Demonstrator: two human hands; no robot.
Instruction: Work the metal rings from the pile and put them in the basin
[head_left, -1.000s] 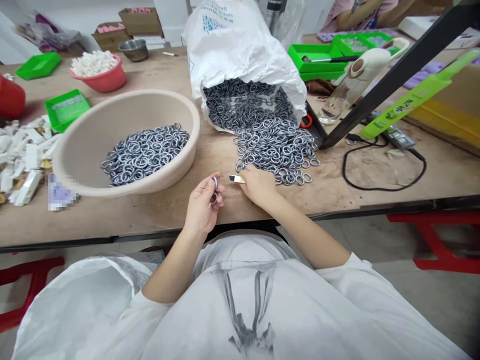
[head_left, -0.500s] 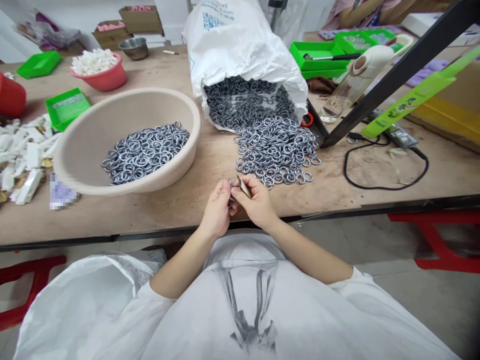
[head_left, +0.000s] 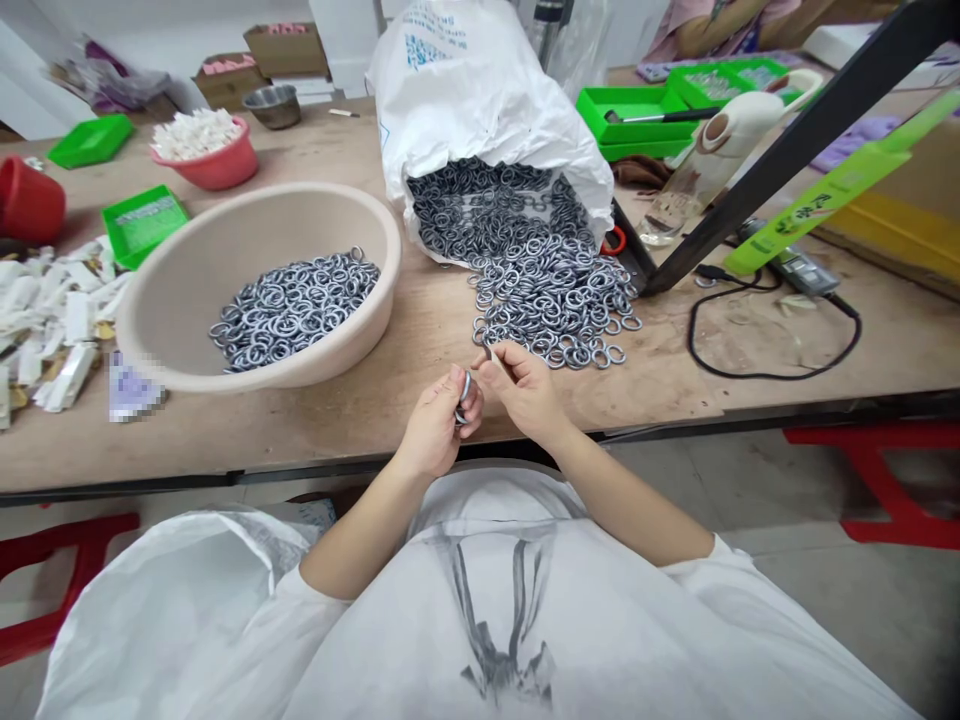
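My left hand (head_left: pixel 435 428) is closed around grey rings, with one ring (head_left: pixel 466 385) standing up between thumb and forefinger and part of another showing below it. Just to the right, my right hand (head_left: pixel 534 398) pinches a small knife (head_left: pixel 505 368), its dark tip pointing up and left. Both hands are above the table's front edge, slightly apart. Past the right hand lies a heap of loose grey rings (head_left: pixel 559 300), spilling from the mouth of a white sack (head_left: pixel 480 90). To the left, a beige basin (head_left: pixel 176 250) holds many more rings.
White pieces (head_left: pixel 71 320) are piled on the far left, near a green tray (head_left: pixel 146 225) and a pink bowl (head_left: pixel 221 172). At right, a black slanted post (head_left: pixel 787 150), a bottle (head_left: pixel 705 160) and a looped cable (head_left: pixel 697 360) occupy the table. Another person's arm (head_left: pixel 709 30) appears at back right.
My hands have drawn apart: the right one has moved up and right with the knife, away from the ring. The left hand has stayed nearly in place, its ring now more exposed.
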